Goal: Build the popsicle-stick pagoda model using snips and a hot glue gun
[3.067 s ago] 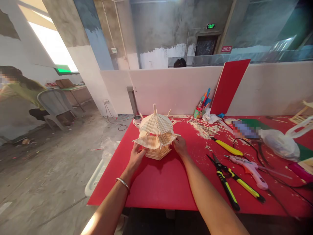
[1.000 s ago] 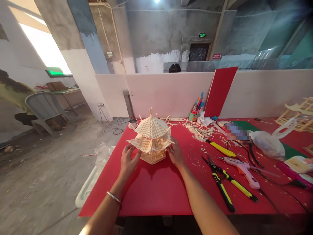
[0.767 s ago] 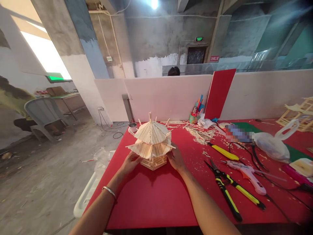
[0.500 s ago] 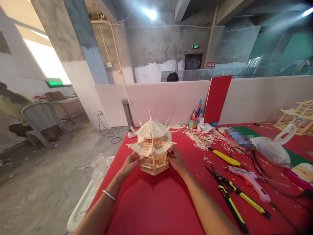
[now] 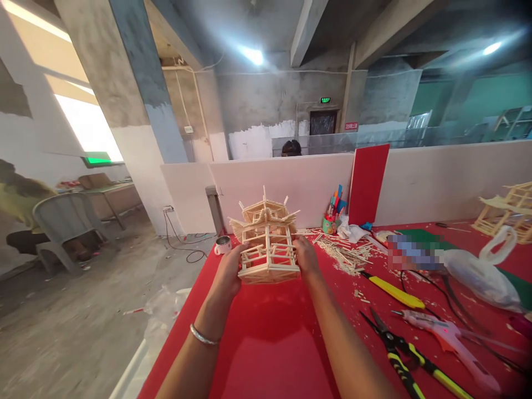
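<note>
A model pavilion made of pale wooden sticks is tilted back, its base toward me and its roof pointing away. My left hand grips its left side near the base. On the opposite side, my right hand is closed round the lower frame. The open lattice of the lower storey and the undersides of the eaves show; the roof's top surface is mostly hidden. Beneath it, the red tabletop carries a shadow, and the pavilion appears lifted off the table.
Right of my arm lie pruning shears, a yellow-handled cutter and a pink glue gun with its cord. Behind are loose sticks, a pen cup and a plastic bag. A white mug stands near the left edge.
The pavilion has tipped backward in my hands, from nearly upright to showing its lower frame and the underside of its eaves. The camera view has tilted upward slightly.
</note>
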`<act>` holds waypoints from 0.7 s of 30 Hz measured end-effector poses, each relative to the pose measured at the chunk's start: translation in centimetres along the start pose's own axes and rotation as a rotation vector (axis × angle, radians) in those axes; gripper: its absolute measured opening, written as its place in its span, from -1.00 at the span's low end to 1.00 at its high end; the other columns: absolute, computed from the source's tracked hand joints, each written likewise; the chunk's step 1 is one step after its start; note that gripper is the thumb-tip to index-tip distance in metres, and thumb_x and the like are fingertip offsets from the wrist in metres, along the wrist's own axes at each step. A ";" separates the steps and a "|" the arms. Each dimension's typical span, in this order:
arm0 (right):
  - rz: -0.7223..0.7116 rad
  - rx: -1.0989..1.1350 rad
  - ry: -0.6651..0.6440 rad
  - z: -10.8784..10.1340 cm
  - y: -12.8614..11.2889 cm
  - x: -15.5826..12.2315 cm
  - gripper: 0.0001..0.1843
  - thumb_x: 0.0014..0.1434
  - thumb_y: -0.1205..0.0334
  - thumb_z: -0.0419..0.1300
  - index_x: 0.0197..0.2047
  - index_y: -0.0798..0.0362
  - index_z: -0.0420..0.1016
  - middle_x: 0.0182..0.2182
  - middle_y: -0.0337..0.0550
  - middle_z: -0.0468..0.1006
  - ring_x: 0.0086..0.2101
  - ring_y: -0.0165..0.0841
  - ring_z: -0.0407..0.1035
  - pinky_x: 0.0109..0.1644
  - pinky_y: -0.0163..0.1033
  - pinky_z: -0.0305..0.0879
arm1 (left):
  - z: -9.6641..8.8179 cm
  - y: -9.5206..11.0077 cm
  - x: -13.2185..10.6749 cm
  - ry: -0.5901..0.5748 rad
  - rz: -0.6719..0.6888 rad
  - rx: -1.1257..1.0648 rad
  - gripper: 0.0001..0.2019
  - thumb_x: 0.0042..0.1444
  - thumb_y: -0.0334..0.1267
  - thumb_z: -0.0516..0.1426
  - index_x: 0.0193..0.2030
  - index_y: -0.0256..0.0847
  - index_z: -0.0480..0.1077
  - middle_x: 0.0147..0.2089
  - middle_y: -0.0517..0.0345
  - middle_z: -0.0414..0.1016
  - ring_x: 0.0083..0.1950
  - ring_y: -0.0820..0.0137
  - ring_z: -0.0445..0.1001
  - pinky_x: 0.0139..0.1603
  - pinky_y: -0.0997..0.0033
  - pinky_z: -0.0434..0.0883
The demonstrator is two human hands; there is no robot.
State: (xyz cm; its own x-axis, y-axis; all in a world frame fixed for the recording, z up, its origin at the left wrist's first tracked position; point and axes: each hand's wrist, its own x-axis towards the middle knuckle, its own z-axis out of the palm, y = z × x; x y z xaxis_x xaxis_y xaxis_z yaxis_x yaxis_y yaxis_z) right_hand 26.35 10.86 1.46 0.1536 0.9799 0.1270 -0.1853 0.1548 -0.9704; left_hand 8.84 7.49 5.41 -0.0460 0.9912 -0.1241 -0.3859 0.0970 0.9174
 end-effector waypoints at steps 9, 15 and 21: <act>0.092 -0.077 -0.237 -2.1 -2.4 -1.7 -0.72 -0.06 0.08 0.07 -0.39 0.05 0.52 -0.45 -0.18 0.54 -0.46 -0.39 0.33 -0.41 -0.31 0.27 | -0.8 0.0 0.4 0.019 0.334 0.289 -0.83 -0.14 -0.15 0.22 -0.50 -0.21 0.53 -0.43 0.10 0.57 -0.40 0.32 0.52 -0.45 0.44 0.39; 0.147 -0.059 -0.281 -2.7 -1.9 -1.5 -0.66 -0.11 0.13 0.08 -0.32 0.04 0.58 -0.30 -0.09 0.61 -0.30 -0.27 0.44 -0.31 -0.22 0.36 | -0.3 0.2 -1.1 0.018 0.573 0.485 -0.78 0.06 -0.13 0.19 -0.41 -0.18 0.60 0.12 -0.03 0.53 0.18 0.07 0.45 0.04 0.23 0.45; 0.209 -0.002 -0.353 -3.1 -1.5 -1.5 -0.68 -0.12 0.12 0.16 -0.27 0.01 0.56 -0.22 -0.09 0.62 -0.21 -0.22 0.50 -0.26 -0.19 0.40 | 0.2 0.6 -2.6 -0.006 0.610 0.545 -0.80 0.12 -0.22 0.16 -0.42 -0.16 0.61 0.25 -0.03 0.43 0.36 0.01 0.26 0.21 0.08 0.37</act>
State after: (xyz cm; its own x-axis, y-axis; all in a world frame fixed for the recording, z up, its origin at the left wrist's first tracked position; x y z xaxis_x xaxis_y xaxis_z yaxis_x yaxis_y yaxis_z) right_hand 29.38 8.78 2.05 -0.2297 0.9732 -0.0108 -0.1750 -0.0523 -0.9832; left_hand 8.89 5.02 6.37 -0.0977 0.8841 0.4570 0.2082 -0.4309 0.8781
